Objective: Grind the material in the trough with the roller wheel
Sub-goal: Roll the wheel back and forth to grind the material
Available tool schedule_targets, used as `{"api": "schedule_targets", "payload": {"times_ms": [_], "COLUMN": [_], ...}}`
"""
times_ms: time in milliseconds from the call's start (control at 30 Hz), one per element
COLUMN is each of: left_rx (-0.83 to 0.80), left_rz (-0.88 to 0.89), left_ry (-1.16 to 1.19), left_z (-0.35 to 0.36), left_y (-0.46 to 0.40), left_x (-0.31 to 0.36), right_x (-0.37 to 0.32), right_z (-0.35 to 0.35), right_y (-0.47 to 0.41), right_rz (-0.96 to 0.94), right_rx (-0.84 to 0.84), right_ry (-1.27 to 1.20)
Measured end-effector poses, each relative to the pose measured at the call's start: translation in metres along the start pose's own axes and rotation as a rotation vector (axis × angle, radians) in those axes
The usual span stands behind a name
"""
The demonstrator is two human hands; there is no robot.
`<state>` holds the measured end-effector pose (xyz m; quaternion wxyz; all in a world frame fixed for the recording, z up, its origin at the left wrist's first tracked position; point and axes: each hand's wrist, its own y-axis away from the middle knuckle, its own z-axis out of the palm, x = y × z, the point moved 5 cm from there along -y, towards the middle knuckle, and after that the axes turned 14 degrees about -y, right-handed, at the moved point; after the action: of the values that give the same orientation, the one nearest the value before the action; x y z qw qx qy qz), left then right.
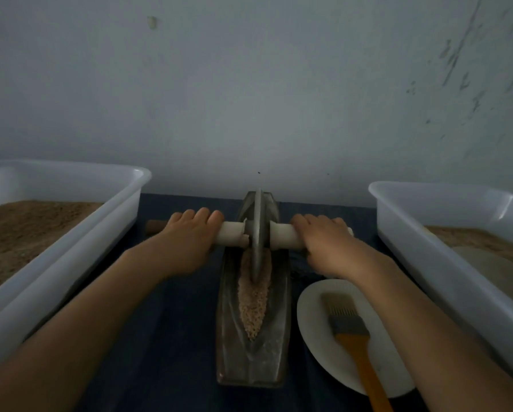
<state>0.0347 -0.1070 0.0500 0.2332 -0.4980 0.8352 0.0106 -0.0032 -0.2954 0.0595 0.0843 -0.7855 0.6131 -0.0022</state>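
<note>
Tight fit from my seat: the metal trough sits mid-tabletop on dark blue cloth, squeezed between two white plastic bins of brown powder. Left hand and right hand have fingers curled over the paper-wrapped axle, roller wheel standing in the grain. Brush on a plate nearby. No labels readable, scuffed grey wall behind

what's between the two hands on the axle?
In the head view, the roller wheel stands between the left hand and right hand, flanked by white-wrapped handle sections, over the trough.
</note>
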Motion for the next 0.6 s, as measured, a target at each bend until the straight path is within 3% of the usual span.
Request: {"api": "schedule_targets", "payload": {"times_ms": [133,333,467,600], "left_rx": [-0.278,-0.561,-0.574,-0.458], "left_rz": [0.131,0.262,0.263,0.212], "left_ry": [0.038,0.236,0.301,0.290], "left_z": [-0.017,-0.031,-0.028,-0.020], "left_y": [0.017,0.040,0.039,0.022], "left_x": [0.004,0.002,0.001,0.000], "right_x": [-0.010,-0.019,-0.017,-0.010], "right_z": [-0.009,-0.019,-0.017,-0.012], "right_y": [0.016,0.031,0.026,0.012], "right_rz": [0.020,-0.035,-0.018,0.010], "right_rx": [-0.246,-0.433,-0.421,-0.275], "right_ry": [-0.056,-0.097,-0.103,-0.082]}}
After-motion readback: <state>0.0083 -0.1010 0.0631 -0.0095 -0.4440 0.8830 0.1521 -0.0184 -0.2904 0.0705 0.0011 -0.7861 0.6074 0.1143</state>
